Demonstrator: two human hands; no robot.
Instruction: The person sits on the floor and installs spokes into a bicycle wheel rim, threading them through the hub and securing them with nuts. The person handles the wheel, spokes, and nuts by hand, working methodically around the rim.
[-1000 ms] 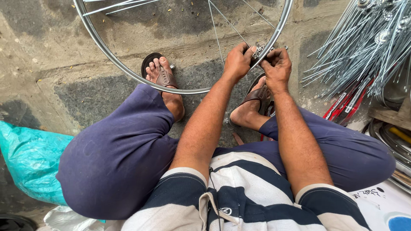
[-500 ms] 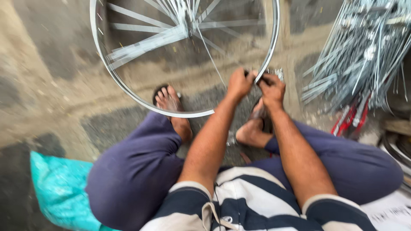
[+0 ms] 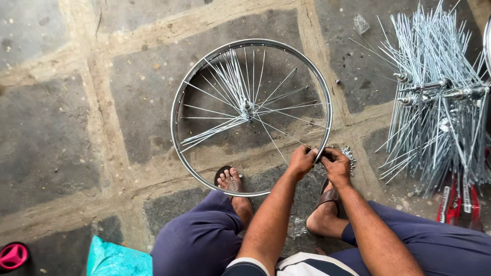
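A bicycle wheel rim (image 3: 190, 89) lies flat on the stone floor, with loose spokes fanning from its hub (image 3: 247, 108). My left hand (image 3: 302, 161) pinches the near right part of the rim from the inside, on a spoke end. On the outside of that same spot, my right hand (image 3: 337, 165) has its fingers closed on the rim. A small heap of spoke nipples (image 3: 349, 154) lies just right of my right hand. The near arc of the rim rests by my left foot (image 3: 231, 185).
A big pile of hubs with loose spokes (image 3: 440, 97) lies at the right. Red-handled items (image 3: 455, 202) poke out under it. A teal bag (image 3: 113, 259) and a pink object (image 3: 12, 255) sit at the lower left. The floor is stone slabs with sandy joints.
The view has tilted up and away, so the whole wheel now shows. Both hands stay at the same spot on the rim's near right edge.
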